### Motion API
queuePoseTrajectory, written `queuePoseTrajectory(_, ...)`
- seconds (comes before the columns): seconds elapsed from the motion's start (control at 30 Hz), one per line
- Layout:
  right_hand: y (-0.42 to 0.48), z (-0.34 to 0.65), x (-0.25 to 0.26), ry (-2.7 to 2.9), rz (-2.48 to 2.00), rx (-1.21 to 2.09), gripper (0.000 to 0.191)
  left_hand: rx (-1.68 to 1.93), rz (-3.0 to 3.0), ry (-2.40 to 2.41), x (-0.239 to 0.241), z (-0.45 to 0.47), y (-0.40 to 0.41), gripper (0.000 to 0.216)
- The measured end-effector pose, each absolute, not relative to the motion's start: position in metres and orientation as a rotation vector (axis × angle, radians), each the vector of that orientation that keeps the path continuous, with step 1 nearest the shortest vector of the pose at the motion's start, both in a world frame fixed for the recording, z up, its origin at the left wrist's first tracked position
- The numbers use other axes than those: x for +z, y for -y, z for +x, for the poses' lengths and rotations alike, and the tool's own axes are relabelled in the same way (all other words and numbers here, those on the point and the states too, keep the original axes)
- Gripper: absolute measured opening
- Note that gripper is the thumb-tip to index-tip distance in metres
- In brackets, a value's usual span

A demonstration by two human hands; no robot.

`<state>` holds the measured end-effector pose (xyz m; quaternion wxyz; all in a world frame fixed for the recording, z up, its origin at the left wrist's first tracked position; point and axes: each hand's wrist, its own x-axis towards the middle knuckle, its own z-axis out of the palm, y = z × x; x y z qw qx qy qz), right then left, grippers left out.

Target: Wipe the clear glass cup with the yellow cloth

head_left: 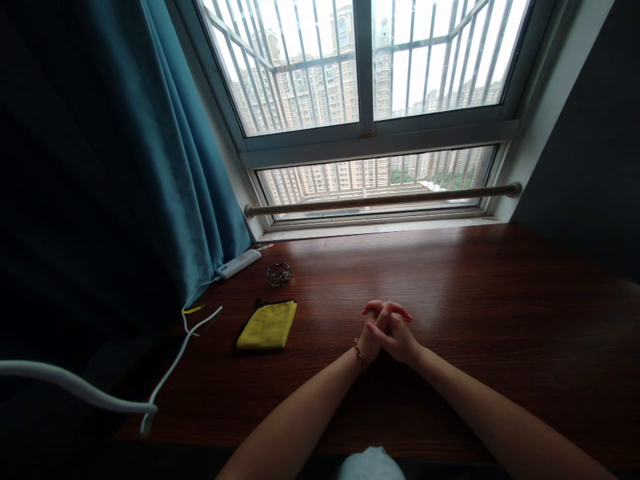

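Head view: a pale fabric edge point(373, 465) lies nearest, centred below the hands and between the two forearms. Left of the hands, at the near side, a thick white cord point(75, 387) extends in from the picture's edge.

The left hand point(369, 339) and right hand point(401, 339) are together, fingers interlaced, each clasped on the other. A beaded-looking bracelet point(359, 355) encircles the left wrist. The hands are positioned over a dark reddish-brown wooden table point(500, 320); whether they bear on its surface cannot be told.

The yellow cloth point(267, 327), folded and dark-edged, lies flat on the table, left of the hands and well apart from them. Further left is a small yellow strip point(194, 309), beside a thin white cable.

Beyond the cloth, forward and left of the hands, sits a small metallic ring-shaped item point(279, 273). Past it, a long white housing point(239, 265) lies against the foot of a blue curtain point(195, 167).

Straight ahead of the hands, at the table's far edge, are a white sill point(380, 230), a horizontal rail point(385, 199) and a framed window point(367, 67). Outside stand metal bars point(425, 43), then tall buildings point(345, 87).
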<state>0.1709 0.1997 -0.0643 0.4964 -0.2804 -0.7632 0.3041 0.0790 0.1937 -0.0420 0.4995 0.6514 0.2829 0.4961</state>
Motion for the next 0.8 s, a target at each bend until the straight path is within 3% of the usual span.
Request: queuePoseTrajectory(0.8, -0.1994, 0.1703, -0.0643, 1.856, -0.697, 0.729, 0.025, 1.188, 1.649, -0.705, -0.0418, 0.0767, -0.1933, 0.044)
